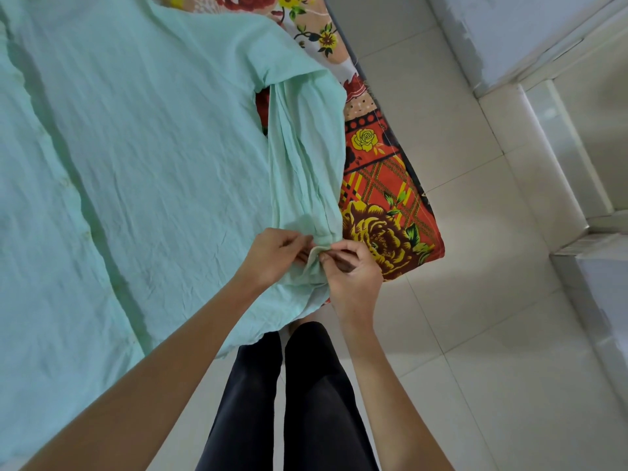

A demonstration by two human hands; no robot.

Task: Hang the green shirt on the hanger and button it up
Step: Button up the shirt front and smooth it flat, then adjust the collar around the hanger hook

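The pale green shirt (146, 147) lies spread flat across the bed, filling the left and middle of the view. One long sleeve (306, 158) runs down its right side toward me. At the sleeve's cuff (317, 246), near the bed's corner, my left hand (275, 256) pinches the cuff fabric from the left. My right hand (353, 270) pinches the same cuff from the right, fingertips almost touching the left hand's. No hanger is in view.
A flowered red and orange bedsheet (384, 198) covers the bed under the shirt, its edge at the right. White tiled floor (458, 334) lies beyond. My black-clad legs (306, 396) stand at the bed's corner. White steps or ledges (577, 232) rise at the far right.
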